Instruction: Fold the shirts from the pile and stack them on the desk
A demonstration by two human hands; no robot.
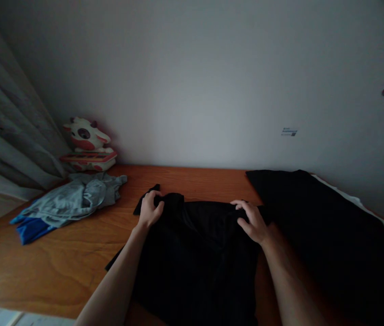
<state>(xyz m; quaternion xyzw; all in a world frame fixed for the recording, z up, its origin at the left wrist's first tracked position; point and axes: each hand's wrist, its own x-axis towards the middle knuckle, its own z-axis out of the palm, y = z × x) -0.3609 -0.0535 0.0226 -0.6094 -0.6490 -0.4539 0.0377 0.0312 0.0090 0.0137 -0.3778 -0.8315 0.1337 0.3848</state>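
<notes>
A black short-sleeved shirt [195, 262] lies spread on the wooden table in front of me, its upper edge toward the wall. At its upper left shoulder, my left hand [150, 209] is curled onto the cloth with the fabric between thumb and fingers. My right hand [252, 222] rests on the upper right shoulder, thumb and fingers apart and touching the dark fabric. Shadow hides the shirt's finer folds, and its bottom runs out of view.
Grey and blue clothes [73, 199] lie crumpled on the left of the wooden table [59, 271]. Behind them sits a cow-shaped toy [88, 140] beside a curtain [5, 117]. A large black cloth [331, 235] with a white edge covers the right side, close to my right forearm.
</notes>
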